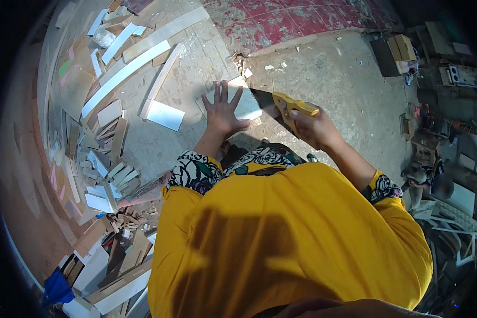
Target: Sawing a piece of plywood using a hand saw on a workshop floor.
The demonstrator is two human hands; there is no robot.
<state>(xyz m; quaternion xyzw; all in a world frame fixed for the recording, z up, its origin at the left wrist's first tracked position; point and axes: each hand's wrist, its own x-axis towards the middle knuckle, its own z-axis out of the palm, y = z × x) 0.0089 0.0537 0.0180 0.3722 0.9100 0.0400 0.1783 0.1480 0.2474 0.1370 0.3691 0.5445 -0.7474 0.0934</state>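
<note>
My right hand (314, 127) is wrapped round the yellow handle of a handsaw (283, 104). Its dark blade points left and meets the right edge of a small pale board (247, 102). On that board and the worktop edge beside it, my left hand (223, 114) lies flat with its fingers spread, left of the blade. Part of the board is hidden under the hand. A white rectangular piece (165, 115) rests to the left, with a long narrow wooden strip (167, 72) running away from it.
Long white and wooden strips (127, 77) lie at the far left of the worktop (196, 58). Stacked offcuts (111, 138) and more scrap boards (127, 281) crowd the near left. Beyond is a worn red surface (291, 24). Cartons (402, 47) stand by the clutter on the right.
</note>
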